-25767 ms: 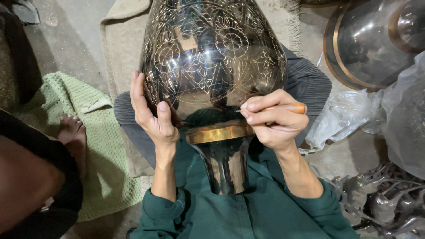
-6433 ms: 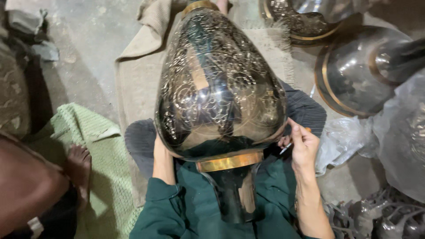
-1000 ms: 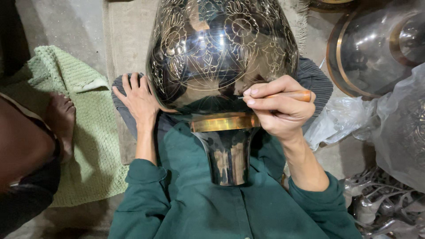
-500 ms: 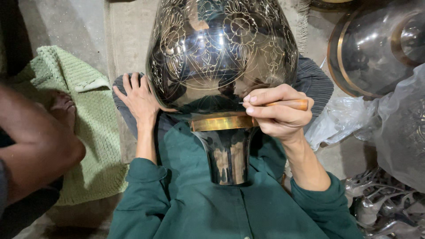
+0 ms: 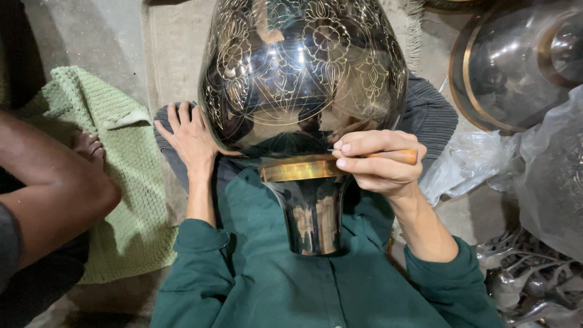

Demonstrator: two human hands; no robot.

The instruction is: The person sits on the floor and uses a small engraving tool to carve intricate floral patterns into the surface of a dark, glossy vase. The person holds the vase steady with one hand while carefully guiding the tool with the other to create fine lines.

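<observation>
A person in a green shirt [image 5: 291,285] sits with a large dark metal vase [image 5: 303,79] resting on the lap, its narrow neck [image 5: 313,212] pointing near and its wide body far. A brass-coloured band [image 5: 300,170] rings the vase where neck meets body. The right hand [image 5: 379,161] is curled tightly around a thin tool with a wooden handle [image 5: 398,156], its fingers [image 5: 364,146] closed on it just beside the band; the tool's tip is hidden against the vase. The left hand [image 5: 191,136] lies flat and open on the left side of the vase's body, fingers spread, gripping nothing. Fine pale floral lines cover the vase's glossy surface. At near left, another person's bare arm [image 5: 57,188] crosses a green knitted cloth [image 5: 115,182] spread on the floor, with a bare foot [image 5: 88,146] just beyond it. At right lies crumpled clear plastic [image 5: 486,164], with grey metal pieces [image 5: 528,279] heaped near right. Farther right stands another dark round vessel with a brass-coloured rim [image 5: 516,67]. A beige mat [image 5: 173,54] lies beneath the vase on the concrete floor [image 5: 85,33].
</observation>
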